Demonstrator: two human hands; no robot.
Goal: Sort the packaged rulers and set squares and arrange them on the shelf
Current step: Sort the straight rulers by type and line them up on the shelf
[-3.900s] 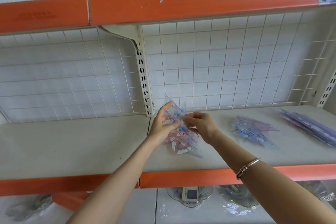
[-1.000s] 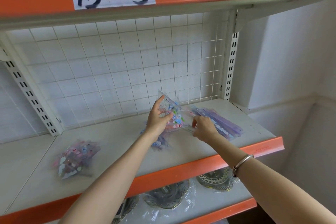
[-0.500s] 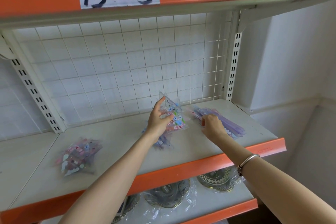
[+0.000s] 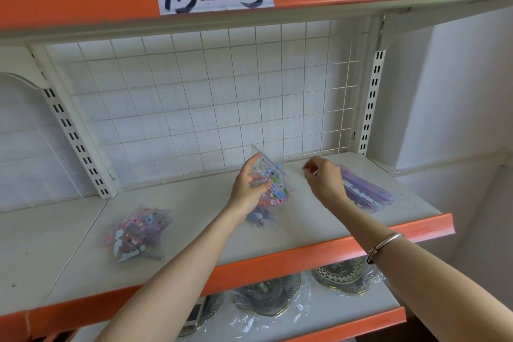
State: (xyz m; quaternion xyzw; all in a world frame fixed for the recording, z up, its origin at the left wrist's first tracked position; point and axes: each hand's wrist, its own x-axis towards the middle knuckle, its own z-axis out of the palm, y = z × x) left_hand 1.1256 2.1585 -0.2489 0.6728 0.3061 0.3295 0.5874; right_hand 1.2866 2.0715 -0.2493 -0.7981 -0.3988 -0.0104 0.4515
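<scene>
Pink set-square pile (image 4: 136,233) is lying on the shelf (image 4: 194,203) at about 8 o'clock. Left hand (image 4: 249,189), roughly centre, is gripping a bundle of packs (image 4: 270,175) upright, with the blue pile (image 4: 261,216) sitting at its 6. Right hand (image 4: 324,180) is hovering with its fingers loosely curled and looking empty, purple rulers (image 4: 369,194) at its 3. I'm thinking those slick wrappers could be sliding out of a one-handed grip and muddling the blue lot. Count: three piles lying, one bundle held. Single packs I can't count.

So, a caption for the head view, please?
Left hand holds a clear packet of colourful set squares above the white shelf; right hand hovers beside packaged purple rulers.
</scene>
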